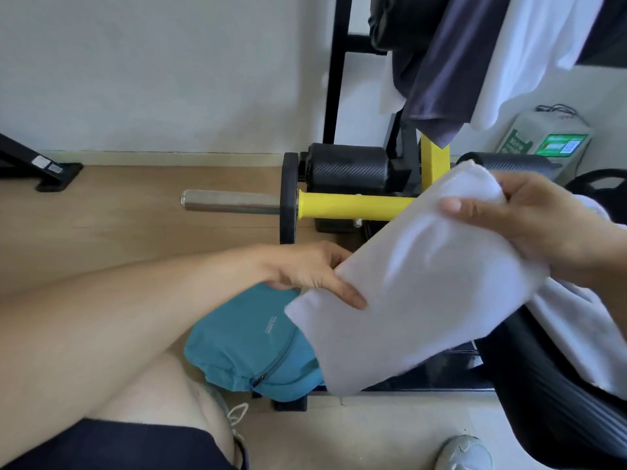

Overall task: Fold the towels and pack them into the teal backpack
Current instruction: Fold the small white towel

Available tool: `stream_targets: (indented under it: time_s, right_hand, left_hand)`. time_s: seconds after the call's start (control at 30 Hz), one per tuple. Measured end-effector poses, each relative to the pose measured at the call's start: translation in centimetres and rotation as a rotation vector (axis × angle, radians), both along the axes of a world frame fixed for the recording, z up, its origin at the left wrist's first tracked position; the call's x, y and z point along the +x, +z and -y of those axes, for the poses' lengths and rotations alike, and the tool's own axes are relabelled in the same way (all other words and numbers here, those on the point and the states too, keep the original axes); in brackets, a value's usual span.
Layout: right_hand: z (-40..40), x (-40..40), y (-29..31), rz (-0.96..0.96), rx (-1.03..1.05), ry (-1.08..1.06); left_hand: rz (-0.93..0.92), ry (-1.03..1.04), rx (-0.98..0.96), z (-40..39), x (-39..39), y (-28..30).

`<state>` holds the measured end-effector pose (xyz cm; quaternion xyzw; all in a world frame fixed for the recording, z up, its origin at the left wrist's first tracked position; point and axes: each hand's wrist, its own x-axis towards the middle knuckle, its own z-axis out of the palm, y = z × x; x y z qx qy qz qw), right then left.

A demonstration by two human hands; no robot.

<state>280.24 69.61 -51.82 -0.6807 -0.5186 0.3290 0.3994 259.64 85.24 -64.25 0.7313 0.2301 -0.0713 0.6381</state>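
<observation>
Here, the left hand [312, 273] pinches the lower left corner of the folded white towel [407, 286]: the thumb lies flat on the top face, and the fingers curl behind the cloth, mostly hidden. The right hand [529, 225] grips the upper end of the same towel; the thumb presses across the front face, and the fingers wrap round the bunched top edge.

The towel is held in the air as a long folded panel, tilted from upper right to lower left. Its lower edge hangs over the right side of the teal backpack [251, 347] and hides that part of it. Whether cloth and bag touch cannot be determined. A second white towel [583, 334] lies draped on a black padded seat [543, 401] just beside the right forearm.

The backpack sits on the floor below the left wrist, with its dark zipper [271, 368] running diagonally across the front. The main opening is not visible.

Clearance: open wooden floor [135, 205] extends to the left of the bag. To the rear, a yellow bar [353, 205] with a steel sleeve [230, 201] and black roller pads [346, 167] stands close behind the hands. Dark and white garments [475, 56] hang above at the right. A white wall [152, 69] closes the room at the back. A grey shoe [464, 452] rests at the lower edge.
</observation>
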Motion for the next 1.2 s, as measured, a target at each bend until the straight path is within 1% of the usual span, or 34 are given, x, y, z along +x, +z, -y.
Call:
stream_targets:
  time_s: [0.07,0.13,0.23,0.37,0.43,0.5,0.7,0.83,0.9,0.97,1.07,1.2]
  right_hand:
    - [0.0,1.0,-0.4,0.021,0.0,-0.127]
    - [-0.3,1.9,-1.2,0.122,-0.017,-0.272]
    - [-0.6,2.4,-1.9,0.285,-0.082,-0.437]
    - [-0.9,2.5,-2.4,0.33,-0.084,-0.471]
    - [-1.2,2.5,-2.7,0.358,-0.057,-0.477]
    - [-1.5,2.5,-3.0,0.368,-0.02,-0.488]
    - [-1.8,1.5,-3.7,0.355,0.12,-0.498]
    - [-2.4,0.2,-4.8,0.315,0.162,-0.507]
    - [-2.8,-0.8,-5.6,0.279,0.177,-0.523]
    - [-3.2,-2.2,-6.4,0.194,0.193,-0.536]
    - [-3.8,-4.1,-7.3,0.075,0.184,-0.526]
    - [-4.2,-6.2,-8.6,0.066,0.109,-0.421]
  left_hand:
    - [-0.07,0.07,-0.032,-0.9,-0.6,-0.7]
    - [-0.099,0.181,-0.066,-2.0,-1.2,-1.4]
    - [-0.046,0.377,-0.124,-3.8,-2.2,-1.5]
    - [0.125,0.678,-0.25,-4.9,-2.6,-0.5]
    - [0.192,0.752,-0.275,-4.8,-2.3,-0.2]
    - [0.22,0.81,-0.295,-4.5,-2.0,0.1]
    - [0.283,0.875,-0.341,-4.4,-1.8,0.8]
    - [0.282,0.895,-0.297,-3.3,-1.0,1.7]
    - [0.285,0.926,-0.276,-2.2,-0.2,2.2]
    - [0.295,0.953,-0.266,-0.9,0.6,2.9]
    - [0.303,0.993,-0.266,1.0,1.5,3.6]
    - [0.311,1.034,-0.19,2.9,2.0,4.0]
